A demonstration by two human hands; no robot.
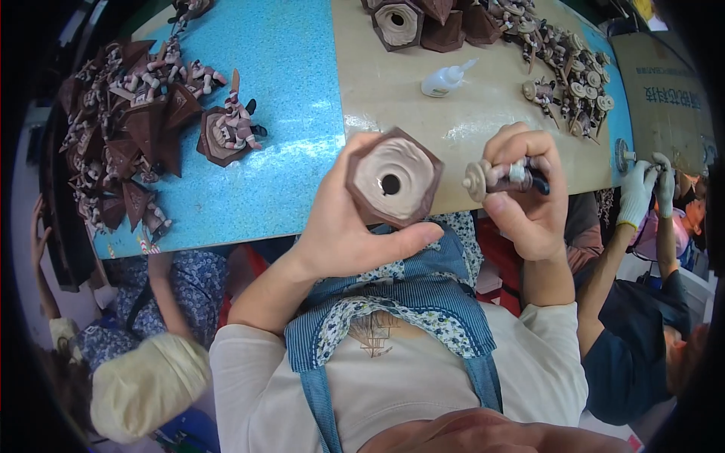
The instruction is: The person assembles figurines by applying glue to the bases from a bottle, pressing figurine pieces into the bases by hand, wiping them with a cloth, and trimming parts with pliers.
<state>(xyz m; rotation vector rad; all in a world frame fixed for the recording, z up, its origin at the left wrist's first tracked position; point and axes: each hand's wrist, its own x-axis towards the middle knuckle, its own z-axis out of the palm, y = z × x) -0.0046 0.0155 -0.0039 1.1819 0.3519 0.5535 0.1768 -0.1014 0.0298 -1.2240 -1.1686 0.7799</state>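
Note:
My left hand (340, 219) is wrapped round a brown six-sided base (423, 170), whose pale hollow with a dark hole in its middle faces up. To its right, my right hand (532, 189) pinches a small painted figurine (513, 175) lying sideways, its round, stepped cream disc end (474, 181) pointing toward the base. A gap separates the two pieces. On the table beyond my hands lies a small white squeeze bottle (445, 79) with a narrow nozzle.
Joined bases and figurines (136, 128) are heaped at the left, with one assembled piece (230, 132) nearer. Loose figurines (578, 83) crowd the far right; bases (396, 24) stand at the back. A gloved co-worker's hands (642, 185) are at right, another person (151, 377) at left.

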